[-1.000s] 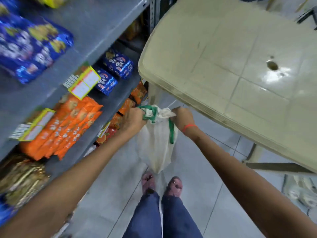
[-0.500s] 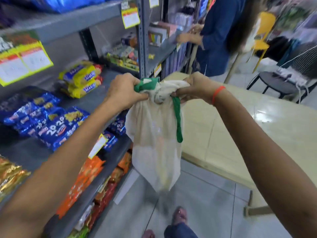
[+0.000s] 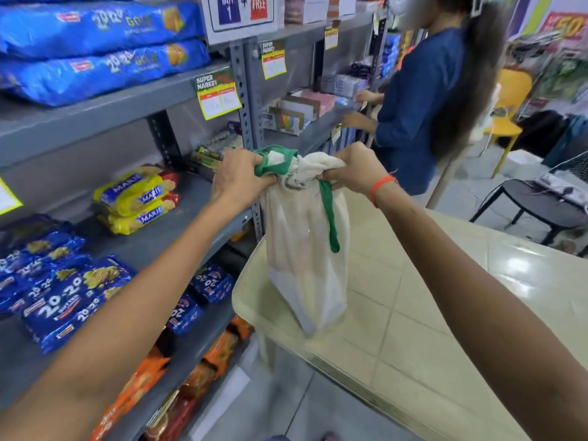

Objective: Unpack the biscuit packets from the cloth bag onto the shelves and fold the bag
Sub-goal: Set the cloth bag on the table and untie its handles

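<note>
Head view: the left hand and the right hand both squeeze the bunched top of the cloth bag. It hangs over the near left corner of the table, right of the shelves.

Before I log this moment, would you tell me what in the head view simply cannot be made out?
- Contents of the cloth bag: the fabric hides them; only a faint reddish shade shows through.
- Bag mouth: bunched shut inside the left hand and right hand.
- Whether the bag's base touches the beige table: unclear from this angle.
- Yellow price tags: print too small.
- Orange packets: partly hidden by the left forearm.
</note>
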The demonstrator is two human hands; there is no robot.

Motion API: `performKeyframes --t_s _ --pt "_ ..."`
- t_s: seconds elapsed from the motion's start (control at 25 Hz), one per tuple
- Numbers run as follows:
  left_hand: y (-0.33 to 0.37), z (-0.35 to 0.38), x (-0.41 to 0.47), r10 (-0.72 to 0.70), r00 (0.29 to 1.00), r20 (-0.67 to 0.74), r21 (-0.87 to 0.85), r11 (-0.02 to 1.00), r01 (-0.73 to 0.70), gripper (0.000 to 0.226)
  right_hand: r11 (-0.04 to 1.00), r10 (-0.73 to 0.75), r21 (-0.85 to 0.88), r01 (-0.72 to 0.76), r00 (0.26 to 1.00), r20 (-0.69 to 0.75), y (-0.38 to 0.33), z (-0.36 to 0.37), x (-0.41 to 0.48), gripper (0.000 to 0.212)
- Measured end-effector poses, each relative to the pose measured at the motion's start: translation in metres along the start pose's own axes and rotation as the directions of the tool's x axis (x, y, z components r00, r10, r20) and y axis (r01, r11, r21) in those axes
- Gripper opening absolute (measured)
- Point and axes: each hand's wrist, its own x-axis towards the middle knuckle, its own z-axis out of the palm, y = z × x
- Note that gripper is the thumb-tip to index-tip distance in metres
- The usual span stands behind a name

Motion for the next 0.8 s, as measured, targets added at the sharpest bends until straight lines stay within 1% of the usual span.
performKeyframes --t_s 0.12,0.2,0.28,0.32,0.36,0.44,0.52,0.56,0.6,0.64,0.68,0.72,0.76,0.8 --pt "-0.014 0.038 0.010 -0.021 0.999 0.027 0.041 0.999 0.020 0.025 0.997 0.006 -0.080 -0.004 1.000 0.015 0.026 0.017 0.011 0.024" --pt "-0.026 0.074 0.020 -0.064 0.997 0.050 0.054 0.997 0.061 0.026 0.997 0.031 -0.073 -0.030 0.999 0.019 0.050 0.033 0.023 0.025" --pt "-0.042 0.108 0.021 -0.113 0.988 0.107 0.060 0.992 0.107 0.026 0.996 0.065 -0.059 -0.062 0.997 0.046 0.077 0.055 0.030 0.020" --pt "-0.049 0.123 0.020 -0.139 0.978 0.155 0.070 0.989 0.129 0.026 0.993 0.093 -0.080 -0.088 0.993 0.067 0.090 0.067 0.032 0.018" --pt "-0.056 0.136 0.017 -0.170 0.960 0.221 0.099 0.984 0.151 0.025 0.987 0.133 -0.107 -0.122 0.986 0.097 0.104 0.079 0.031 0.017" --pt "-0.070 0.161 0.011 -0.231 0.899 0.371 0.172 0.969 0.178 0.029 0.964 0.258 -0.119 -0.239 0.947 0.189 0.133 0.104 0.029 0.019" --pt "-0.079 0.173 0.011 -0.267 0.837 0.477 0.149 0.964 0.223 0.036 0.932 0.362 -0.146 -0.333 0.885 0.293 0.153 0.121 0.028 0.020" --pt "-0.082 0.174 0.014 -0.271 0.817 0.508 0.116 0.962 0.248 0.039 0.920 0.386 -0.205 -0.334 0.863 0.327 0.158 0.125 0.029 0.027" --pt "-0.087 0.174 0.020 -0.262 0.807 0.529 0.096 0.964 0.250 0.044 0.910 0.390 -0.282 -0.303 0.855 0.342 0.161 0.128 0.032 0.041" --pt "-0.090 0.172 0.027 -0.244 0.807 0.538 0.097 0.969 0.229 0.051 0.909 0.362 -0.331 -0.253 0.872 0.328 0.162 0.129 0.034 0.060" --pt "-0.090 0.170 0.031 -0.221 0.827 0.517 0.115 0.975 0.189 0.061 0.930 0.296 -0.307 -0.200 0.905 0.306 0.161 0.128 0.036 0.077" --pt "-0.089 0.167 0.034 -0.176 0.866 0.468 0.126 0.983 0.132 0.071 0.961 0.196 -0.243 -0.129 0.941 0.276 0.159 0.126 0.036 0.085" --pt "-0.088 0.166 0.036 -0.103 0.905 0.412 0.125 0.991 0.055 0.077 0.982 0.075 -0.186 -0.029 0.967 0.243 0.158 0.124 0.036 0.082" --pt "-0.085 0.167 0.038 -0.004 0.924 0.382 0.116 0.992 -0.044 0.079 0.983 -0.037 -0.169 0.076 0.974 0.223 0.157 0.123 0.037 0.070"
